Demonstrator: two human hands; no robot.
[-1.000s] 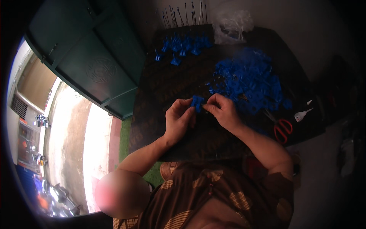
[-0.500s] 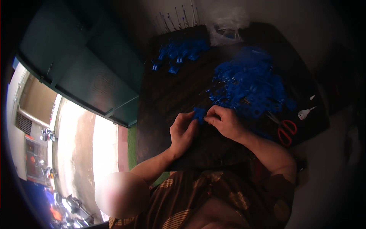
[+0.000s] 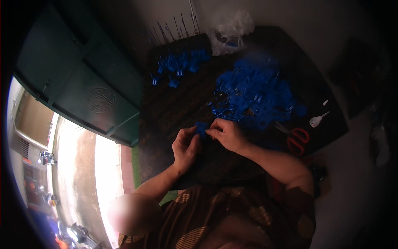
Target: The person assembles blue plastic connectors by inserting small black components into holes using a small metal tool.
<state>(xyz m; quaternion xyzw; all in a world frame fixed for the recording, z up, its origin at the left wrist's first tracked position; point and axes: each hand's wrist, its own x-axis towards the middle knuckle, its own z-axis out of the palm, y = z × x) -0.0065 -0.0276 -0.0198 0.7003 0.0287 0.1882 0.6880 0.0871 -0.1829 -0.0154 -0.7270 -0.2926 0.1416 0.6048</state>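
My left hand point(image 3: 185, 146) holds a small blue plastic piece point(image 3: 201, 127) between thumb and fingers, above the near part of the dark table point(image 3: 166, 162). Pinched closed, my right hand point(image 3: 229, 135) meets the right side of that piece with its fingertips. Whether the right fingers also hold some tiny part is too small to make out. Just beyond the right hand spreads a large heap of blue plastic pieces point(image 3: 259, 89), with small metal bits at its near left edge.
A smaller group of blue pieces point(image 3: 182, 62) lies at the far left, before several thin upright rods point(image 3: 179, 31). Behind is a clear plastic bag point(image 3: 232, 31). Red-handled scissors point(image 3: 297, 141), a small white nozzle bottle point(image 3: 316, 121) and a white cap point(image 3: 325, 103) lie right. A green door point(image 3: 99, 95) borders the left.
The whole view has shifted, so table and hands appear farther left. Both hands stay together at the blue piece, with little change in their grip.
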